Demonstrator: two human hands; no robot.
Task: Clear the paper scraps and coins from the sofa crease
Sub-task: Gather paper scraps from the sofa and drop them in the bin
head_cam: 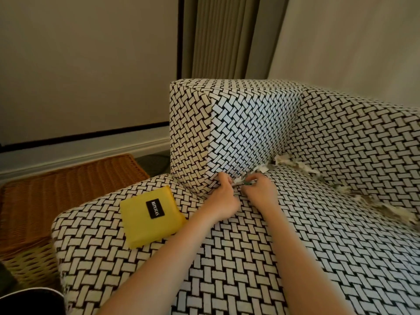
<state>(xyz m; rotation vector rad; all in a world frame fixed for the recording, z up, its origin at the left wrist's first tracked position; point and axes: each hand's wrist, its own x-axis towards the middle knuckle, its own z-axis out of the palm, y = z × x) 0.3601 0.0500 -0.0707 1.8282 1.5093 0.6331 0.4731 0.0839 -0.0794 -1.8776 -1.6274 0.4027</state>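
Head view: at the armrest end of the sofa (250, 258) crease I see two hands. The left hand (223, 197) and right hand (259, 190) have curled fingers pinching paper scraps (242, 181) — likely tugging them free. More litter the back crease, uncountable; no coins visible. One yellow pouch (145, 223) lies near the seat's left edge — perhaps for collecting.

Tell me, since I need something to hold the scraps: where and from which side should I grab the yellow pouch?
Pinch the yellow pouch by its near edge, coming from the seat's front. It lies flat, label up, so only edges offer purchase, and the armrest crowds its far corner. The left hand and right hand both pinch paper scraps at the crease.
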